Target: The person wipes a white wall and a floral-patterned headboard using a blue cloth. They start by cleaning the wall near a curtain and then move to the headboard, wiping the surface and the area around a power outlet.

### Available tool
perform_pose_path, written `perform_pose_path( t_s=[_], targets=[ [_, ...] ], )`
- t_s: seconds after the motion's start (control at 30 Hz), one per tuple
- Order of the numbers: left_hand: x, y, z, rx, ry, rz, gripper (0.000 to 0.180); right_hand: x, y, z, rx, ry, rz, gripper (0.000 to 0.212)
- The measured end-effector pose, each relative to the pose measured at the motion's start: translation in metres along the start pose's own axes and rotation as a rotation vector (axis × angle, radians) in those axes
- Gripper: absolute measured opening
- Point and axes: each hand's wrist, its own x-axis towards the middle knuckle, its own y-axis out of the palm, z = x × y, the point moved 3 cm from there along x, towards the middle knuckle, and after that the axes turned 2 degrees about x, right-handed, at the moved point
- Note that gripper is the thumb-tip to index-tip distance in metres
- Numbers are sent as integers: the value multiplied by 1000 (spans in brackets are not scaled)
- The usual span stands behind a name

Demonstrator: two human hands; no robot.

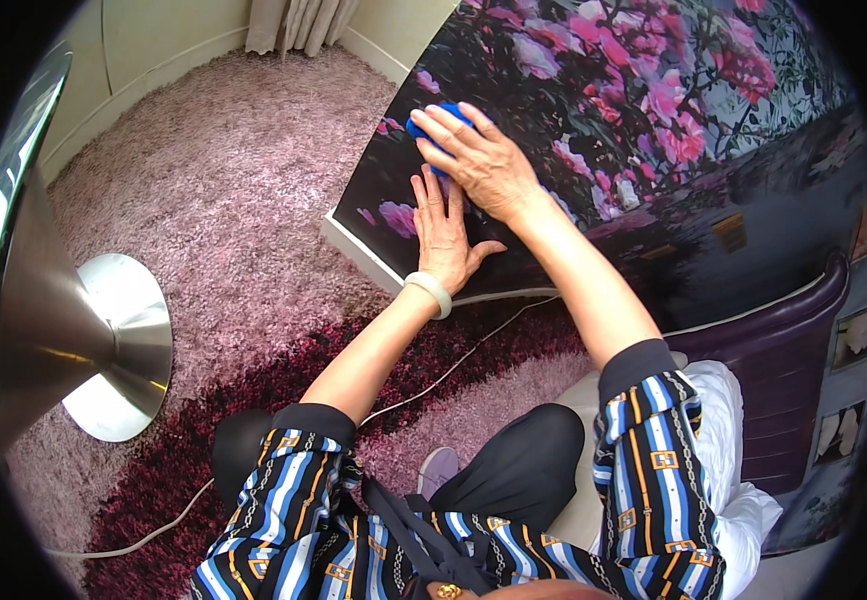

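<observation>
My right hand [478, 160] lies over a bright blue cloth-like pad [414, 130], pressing it onto a dark glossy surface [643, 105] printed with pink flowers. Most of the pad is hidden by the fingers, so whether it is cloth or sponge is unclear. Just below it, my left hand [445, 240] rests flat on the same surface near its white-edged corner, fingers stretched out and thumb apart. Its fingertips come close to the right hand. A pale bangle [431, 292] circles the left wrist.
A round-based metal pedestal [118, 345] stands at the left. Pink and dark red shaggy carpet [223, 200] covers the floor, with a white cable [453, 365] across it. A purple padded piece [773, 350] and white crumpled fabric [718, 420] are at the right; a curtain [298, 25] hangs beyond.
</observation>
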Motion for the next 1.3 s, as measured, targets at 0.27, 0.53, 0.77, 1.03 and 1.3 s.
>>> perform_pose_path(
  t_s=[0.27, 0.53, 0.77, 1.03, 1.3],
  targets=[
    [-1, -3, -4, -5, -12, -22, 134, 60, -94, -111, -440, 491, -381, 52],
    [-6, 1, 6, -74, -146, 24, 134, 26, 1, -7, -84, 126, -12, 57],
    [-6, 0, 4, -65, -96, -5, 130, -23, -28, -20, -174, 177, 76, 71],
    [-7, 2, 6, -50, -108, -31, 133, 47, -57, -63, -243, 424, -205, 59],
    [-10, 5, 17, 25, -83, 47, 127, -8, 12, 34, 5, 77, 59, 41]
  ],
)
